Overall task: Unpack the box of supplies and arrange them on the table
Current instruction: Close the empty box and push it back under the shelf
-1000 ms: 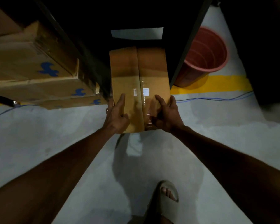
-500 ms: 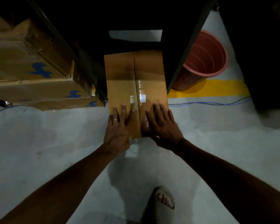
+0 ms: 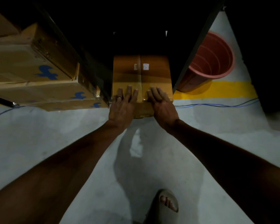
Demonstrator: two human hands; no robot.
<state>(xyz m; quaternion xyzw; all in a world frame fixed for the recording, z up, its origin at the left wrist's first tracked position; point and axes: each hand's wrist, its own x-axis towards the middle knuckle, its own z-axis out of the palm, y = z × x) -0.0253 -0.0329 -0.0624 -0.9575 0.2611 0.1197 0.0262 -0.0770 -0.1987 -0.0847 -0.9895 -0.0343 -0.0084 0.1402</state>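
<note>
A taped brown cardboard box (image 3: 141, 73) lies flat on the floor, its far end under a dark shelf. A small white label sits near its taped centre seam. My left hand (image 3: 122, 105), with a ring on one finger, rests flat on the near left part of the box top, fingers straight. On the near right part my right hand (image 3: 162, 105) lies flat too. Both hands cover the box's near edge.
Stacked cardboard boxes (image 3: 39, 75) with blue marks stand to the left. A reddish-brown bucket (image 3: 212, 62) sits at the right by a yellow floor stripe (image 3: 217, 91). Blue cables (image 3: 217, 105) run across the pale floor. My sandalled foot (image 3: 164, 206) is below.
Both hands went from gripping the box's near end to lying flat on its top, and the box slid away from me, further under the dark shelf.
</note>
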